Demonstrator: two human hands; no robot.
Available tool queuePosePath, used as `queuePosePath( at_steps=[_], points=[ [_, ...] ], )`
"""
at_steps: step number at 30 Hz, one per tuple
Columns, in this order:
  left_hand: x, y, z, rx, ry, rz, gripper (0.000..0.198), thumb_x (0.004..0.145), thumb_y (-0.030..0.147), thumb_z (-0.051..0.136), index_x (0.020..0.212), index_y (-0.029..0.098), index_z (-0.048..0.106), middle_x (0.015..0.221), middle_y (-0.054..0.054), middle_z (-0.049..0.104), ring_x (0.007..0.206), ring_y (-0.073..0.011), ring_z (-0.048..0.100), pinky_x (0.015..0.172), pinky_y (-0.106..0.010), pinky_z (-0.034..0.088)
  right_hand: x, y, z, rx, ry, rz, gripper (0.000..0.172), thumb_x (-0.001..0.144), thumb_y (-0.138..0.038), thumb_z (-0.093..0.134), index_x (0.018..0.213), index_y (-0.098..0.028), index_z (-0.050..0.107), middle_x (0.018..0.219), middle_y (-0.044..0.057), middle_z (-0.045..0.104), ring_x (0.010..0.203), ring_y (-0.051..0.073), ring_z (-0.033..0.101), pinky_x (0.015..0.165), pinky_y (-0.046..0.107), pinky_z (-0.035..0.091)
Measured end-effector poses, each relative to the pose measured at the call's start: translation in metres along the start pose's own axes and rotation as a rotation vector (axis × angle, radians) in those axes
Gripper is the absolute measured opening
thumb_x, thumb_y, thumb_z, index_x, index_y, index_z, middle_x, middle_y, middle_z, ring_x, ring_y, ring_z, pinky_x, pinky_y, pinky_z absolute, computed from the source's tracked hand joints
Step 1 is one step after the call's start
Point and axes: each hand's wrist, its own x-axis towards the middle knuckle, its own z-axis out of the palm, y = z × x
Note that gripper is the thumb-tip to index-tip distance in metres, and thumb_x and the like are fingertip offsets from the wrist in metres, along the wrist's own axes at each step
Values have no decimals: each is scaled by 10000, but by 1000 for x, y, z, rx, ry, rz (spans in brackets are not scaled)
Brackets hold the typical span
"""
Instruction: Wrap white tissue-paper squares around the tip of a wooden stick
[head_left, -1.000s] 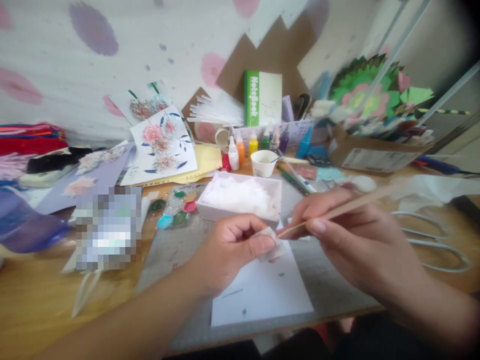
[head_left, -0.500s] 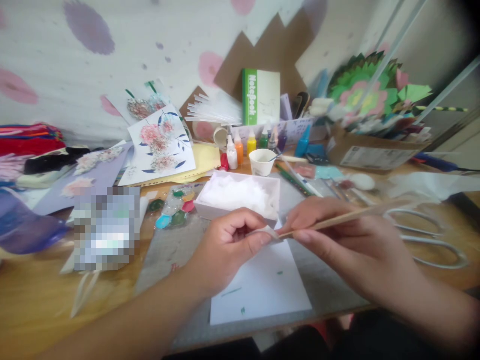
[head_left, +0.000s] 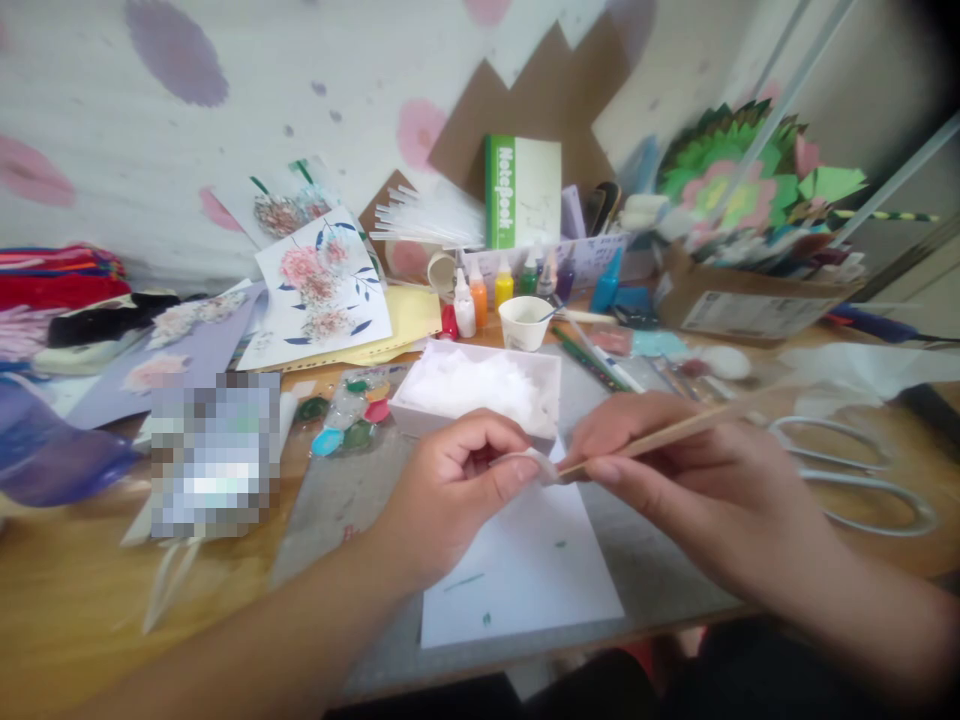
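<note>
Between thumb and fingers, my left hand [head_left: 469,490] pinches a small whitish piece [head_left: 544,466]; it looks soft and thin, but its kind is unclear. My right hand [head_left: 697,480] grips a slim wooden stick [head_left: 675,436], slanting from lower left to upper right. The stick's tip meets the whitish piece, and both hands almost touch there. Below them lies a white sheet of paper [head_left: 525,570] with a few green marks, on a grey mat [head_left: 360,590]. Just behind the hands stands a pale box [head_left: 480,418] filled with fluffy white stuffing [head_left: 480,378].
A paper cup [head_left: 523,325] and several paint bottles [head_left: 504,287] stand at the back. Scissors [head_left: 877,500] lie at right. A paint palette [head_left: 352,410] sits left of the box. Flower-printed card [head_left: 319,290] and a cardboard box [head_left: 750,295] are farther back.
My left fingers and the whitish piece have shifted slightly, and the piece now looks more curled around the stick's tip. My right hand keeps its grip almost in place.
</note>
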Motion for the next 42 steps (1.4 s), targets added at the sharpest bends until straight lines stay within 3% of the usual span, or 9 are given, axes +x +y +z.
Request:
queuePosePath(
  at_steps=[3,6,9,12,21,24,30,38,42],
  points=[
    [-2,-1,1,202,140,28,99,835,242,690,894,204,619,794,13,614,721,-134,573,642,-264,461,-1,0,0,-4,24,2,108,878,-223,670,782,-192,708,758,20,735,685,139,697,547,191,531],
    [-4,1,1,454,307,329,106,845,153,651,837,201,557,750,30,558,678,-112,538,625,-247,447,-1,1,0,-15,60,20,115,870,-212,674,764,-191,714,755,20,733,640,130,684,503,191,518],
    [-6,5,1,606,212,636,102,849,119,661,820,180,586,758,11,595,718,-114,575,671,-242,471,0,0,2,-23,81,33,111,865,-217,675,771,-187,726,746,24,734,615,131,677,487,200,515],
    [-7,5,2,691,111,692,163,809,215,768,899,145,652,817,-43,693,798,-155,652,726,-258,514,3,0,5,-20,95,37,93,857,-210,675,789,-184,732,733,19,729,617,131,673,503,203,522],
    [-4,5,2,720,212,543,85,823,97,651,758,152,644,710,-15,677,672,-122,635,632,-224,486,11,-1,19,62,127,80,71,815,-191,692,744,-196,696,702,-7,715,595,117,663,495,188,526],
    [0,9,-2,649,242,391,116,822,125,604,722,175,635,645,17,644,594,-109,593,566,-212,462,16,6,17,90,138,132,72,798,-194,705,728,-209,705,710,-8,715,603,123,677,517,201,549],
    [15,15,-24,696,494,69,156,781,272,589,638,209,588,439,88,378,419,-96,352,429,-225,268,38,43,15,255,283,401,160,794,-308,722,688,-207,655,698,10,709,674,174,725,624,286,628],
    [31,7,-53,998,534,-53,161,800,320,588,691,235,671,447,68,435,437,-137,440,450,-243,275,57,55,13,30,298,388,86,743,-220,725,671,-176,714,720,38,736,648,186,671,597,309,532],
    [31,8,-56,1136,533,-27,181,827,322,585,871,247,744,434,73,443,414,-149,450,448,-252,275,56,59,8,-7,324,351,118,775,-246,705,673,-188,719,717,33,729,649,189,647,593,310,492]
  ],
)
